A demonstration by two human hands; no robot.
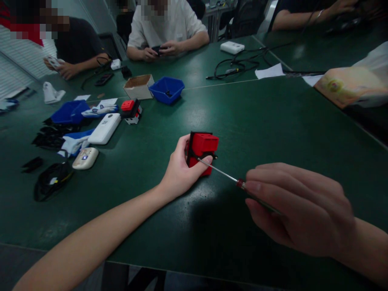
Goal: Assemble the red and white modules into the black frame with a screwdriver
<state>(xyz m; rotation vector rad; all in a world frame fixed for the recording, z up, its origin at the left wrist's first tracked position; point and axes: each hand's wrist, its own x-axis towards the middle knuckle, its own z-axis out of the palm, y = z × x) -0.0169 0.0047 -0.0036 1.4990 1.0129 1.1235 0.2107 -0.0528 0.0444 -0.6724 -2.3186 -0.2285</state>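
My left hand [181,165] is closed around a red and black block-shaped part [205,142], its thumb pressed across the front. The part stands on the green table top, with a black plate along its left side and small screw-like ends showing. Between the fingers and thumb of my right hand [298,206] is a screwdriver [222,173] with a thin metal shaft and a dark red collar. Its tip meets the part close to my left thumb. Most of the screwdriver's handle is hidden by my fingers.
Left on the green table [145,153] lie a white power bank [104,128], a pale oval case [85,158], coiled black cable [53,182] and gloves [74,142]. Farther back are a red-black-white assembly [131,111], a blue bin [166,89] and a cardboard box [138,87]. Several people sit across.
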